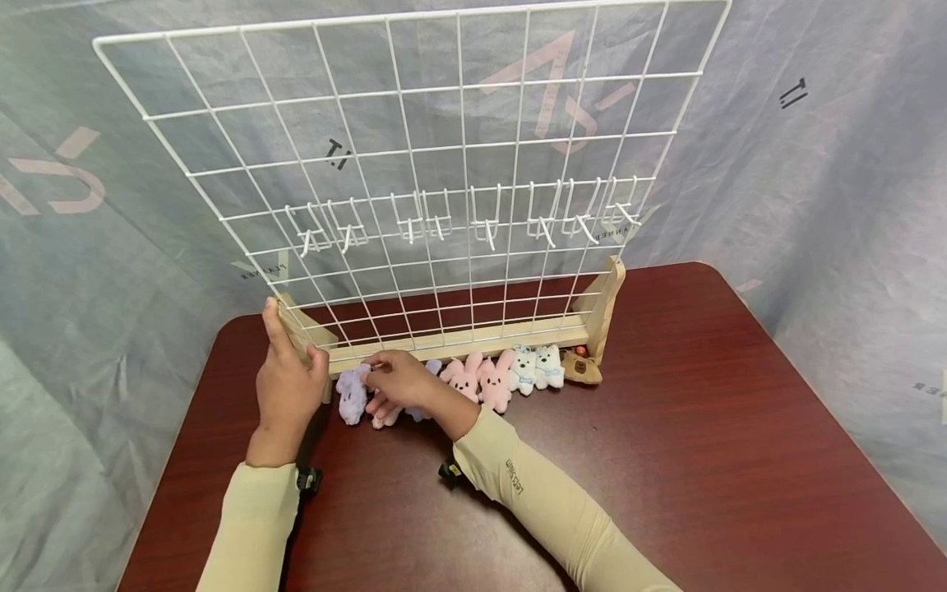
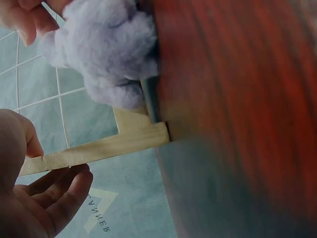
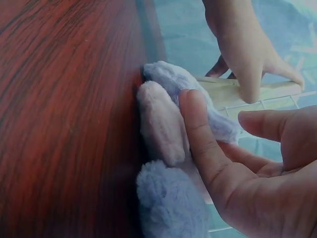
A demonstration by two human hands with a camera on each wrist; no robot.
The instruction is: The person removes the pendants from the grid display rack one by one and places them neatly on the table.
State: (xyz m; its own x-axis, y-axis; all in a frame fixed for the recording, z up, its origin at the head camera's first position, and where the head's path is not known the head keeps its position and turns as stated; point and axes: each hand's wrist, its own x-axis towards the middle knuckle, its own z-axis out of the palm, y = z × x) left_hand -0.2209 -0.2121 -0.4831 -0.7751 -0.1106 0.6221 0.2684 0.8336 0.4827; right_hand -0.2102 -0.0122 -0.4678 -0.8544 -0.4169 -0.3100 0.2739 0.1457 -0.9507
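At the left end of the white wire grid rack, my left hand grips the wooden side post, with thumb on one side and fingers on the other. My right hand is at the leftmost purple plush toy. In the right wrist view, the thumb lies across the front of this purple plush and other fingers curl at its top edge. A pink plush stands right beside it, partly covered by the right hand in the head view. Another purple plush sits nearer the wrist.
Several white hooks hang in a row on the grid. Along the wooden base bar stand two pink bunny plushes, two white bear plushes and a brown plush. The dark red table extends to the right; grey cloth hangs behind.
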